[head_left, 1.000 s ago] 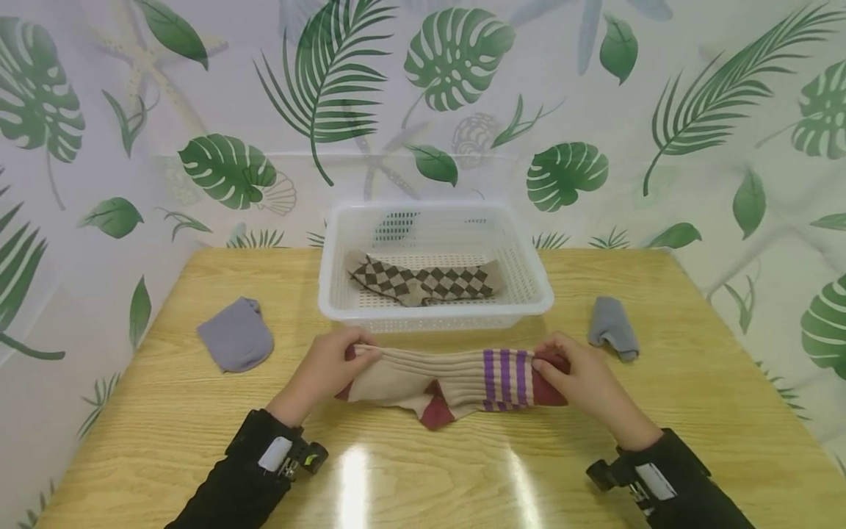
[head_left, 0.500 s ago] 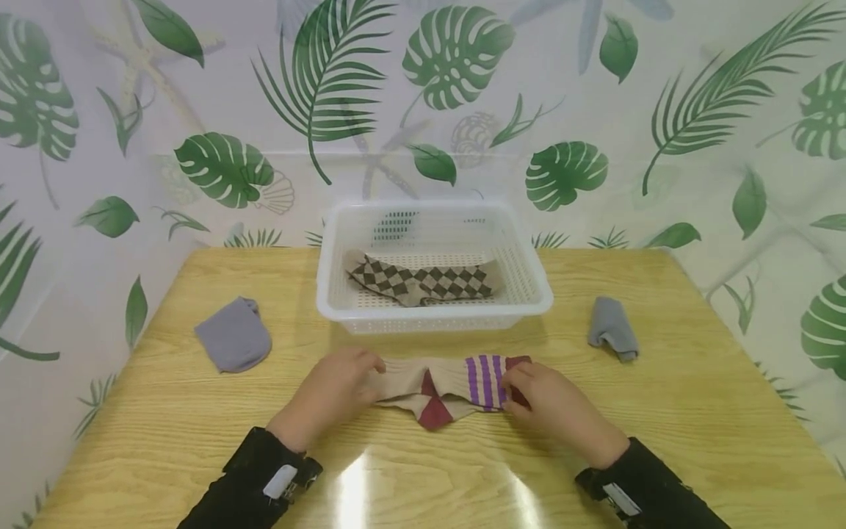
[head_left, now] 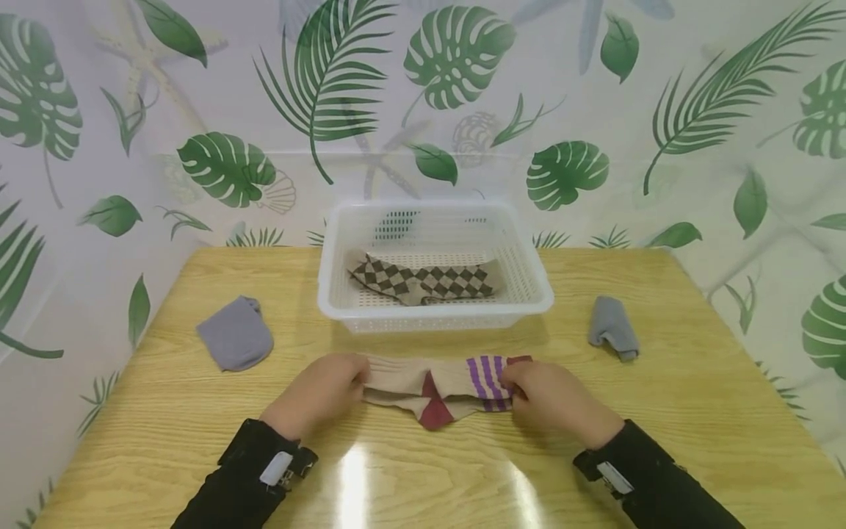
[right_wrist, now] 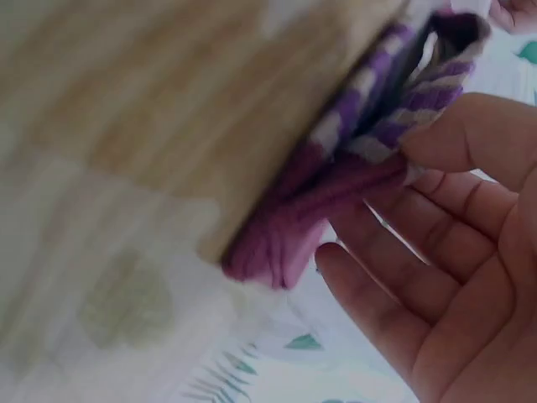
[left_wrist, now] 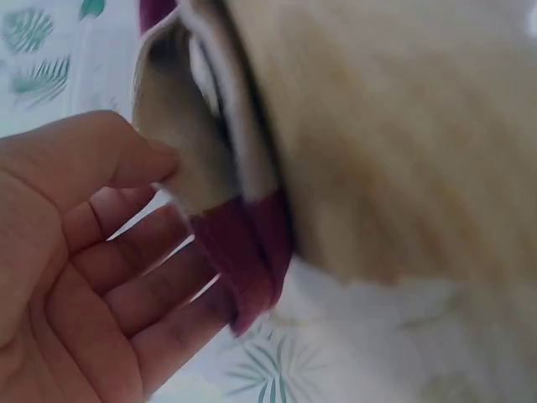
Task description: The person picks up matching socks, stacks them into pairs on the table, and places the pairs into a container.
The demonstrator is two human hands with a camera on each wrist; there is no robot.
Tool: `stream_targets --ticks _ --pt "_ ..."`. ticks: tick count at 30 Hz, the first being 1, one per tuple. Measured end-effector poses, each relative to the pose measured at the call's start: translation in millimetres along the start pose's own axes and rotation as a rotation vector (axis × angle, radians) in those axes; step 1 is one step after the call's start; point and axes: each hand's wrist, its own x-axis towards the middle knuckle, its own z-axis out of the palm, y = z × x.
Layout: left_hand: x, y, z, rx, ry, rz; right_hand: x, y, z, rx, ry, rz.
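Observation:
A beige sock (head_left: pixel 396 375) with a maroon heel, maroon ends and purple stripes near its cuff lies sideways over the table in the head view. My left hand (head_left: pixel 324 393) pinches its upper edge by the toe, between thumb and fingers. At the striped cuff my right hand (head_left: pixel 555 400) pinches the same edge. Between the hands the fabric bends over, leaving a dark gap above the heel. The left wrist view shows the maroon toe (left_wrist: pixel 239 252) hanging below my thumb. In the right wrist view, the maroon cuff (right_wrist: pixel 285 227) droops beside my fingers.
Behind the sock stands a white plastic basket (head_left: pixel 436 312), with a brown checked sock (head_left: pixel 456 281) lying inside. A folded grey-purple cloth item (head_left: pixel 236 334) rests on the wooden table (head_left: pixel 165 441) at left. A rolled grey one (head_left: pixel 613 327) lies at right.
The sock was stretched flat between my hands a second ago. Both hands have moved inward and down, and its upper part has bent over toward me.

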Motion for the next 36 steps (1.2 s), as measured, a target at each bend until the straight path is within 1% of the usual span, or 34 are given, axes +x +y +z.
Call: stream_targets --ticks 2,3,8,12,15,19,23,26,29,30,31,33,34,36 --pt "-0.7 -2.6 -4.6 -0.05 -0.009 -0.047 -0.5 2.9 -4.6 0.074 -0.035 0.049" --pt "-0.8 -4.0 -6.4 -0.064 -0.007 -0.056 -1.3 4.3 -6.8 0.1 -0.05 0.066" --pt "-1.7 -11.9 -11.0 -0.094 0.001 -0.035 -6.2 11.1 -14.5 0.184 -0.098 0.085" --pt "-0.2 -17.4 -11.8 -0.139 -0.033 -0.071 -7.6 17.6 -17.2 0.202 -0.107 0.087" --pt "0.7 -20.2 -14.9 -0.17 -0.082 -0.09 -7.6 20.2 -19.8 0.22 -0.11 0.096" --pt "0.1 -21.1 -19.5 -0.197 -0.132 -0.056 -7.4 19.3 -23.1 0.23 -0.143 0.088" --pt "-2.0 -18.3 -18.4 -0.196 -0.151 -0.011 -7.4 17.6 -22.9 0.198 -0.183 0.069" --pt "-4.0 -13.8 -14.1 -0.169 -0.127 0.017 -8.7 15.1 -21.4 0.171 -0.167 0.037" --pt "-5.1 -8.6 -10.7 -0.136 -0.073 0.034 -10.8 12.7 -20.6 0.123 -0.122 -0.001" --pt "-5.3 -7.1 -10.4 -0.131 -0.05 0.03 -11.4 11.9 -20.4 0.102 -0.107 -0.008" --pt "-5.2 -6.0 -10.6 -0.126 -0.022 0.022 -11.8 11.6 -20.0 0.087 -0.096 -0.003" --pt "-4.1 -4.1 -12.2 -0.116 0.028 -0.015 -12.4 10.6 -20.5 0.071 -0.078 0.047" --pt "-3.4 -3.5 -13.5 -0.109 0.046 -0.047 -12.3 10.7 -20.6 0.063 -0.07 0.078" --pt "-1.1 -4.3 -14.8 -0.095 0.067 -0.123 -11.5 10.6 -20.5 0.066 -0.065 0.167"
